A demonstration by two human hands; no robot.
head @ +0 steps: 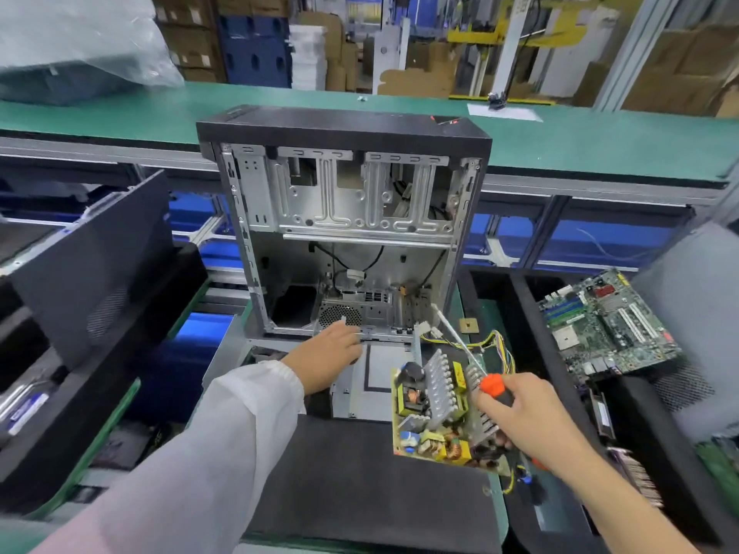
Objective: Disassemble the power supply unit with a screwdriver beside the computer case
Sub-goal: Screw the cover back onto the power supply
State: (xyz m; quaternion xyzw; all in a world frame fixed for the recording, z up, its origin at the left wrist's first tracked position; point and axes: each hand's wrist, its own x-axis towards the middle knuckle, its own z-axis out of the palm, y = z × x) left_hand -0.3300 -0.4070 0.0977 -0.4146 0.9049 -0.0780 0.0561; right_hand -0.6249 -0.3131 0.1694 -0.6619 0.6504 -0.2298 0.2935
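**PSU board lifted out, screwdriver in same hand**

Right hand (532, 417) at 4 o'clock, closed around both the screwdriver (486, 377) (orange-black handle, shaft pointing up toward 11 o'clock) and the right edge of the power supply circuit board (434, 417). Board tilted, held above the bench, heatsinks and coils facing camera; yellow wire bundle (496, 349) trails off at its 1 o'clock.

Left hand (332, 353), white sleeve, near centre, palm down on the power supply metal housing (360, 389); fingers reach its far edge where it meets the case. Can't tell if it grips or just presses.

Housing lies flat on the bench just at 6 o'clock of the computer case (344, 225), touching or nearly so. Case open, side facing camera, mostly stripped.

Black mat (360, 481) at 6 o'clock. Motherboard (604, 321) in a bin at 3 o'clock. Black side panel (96, 265) leaning at 9 o'clock.
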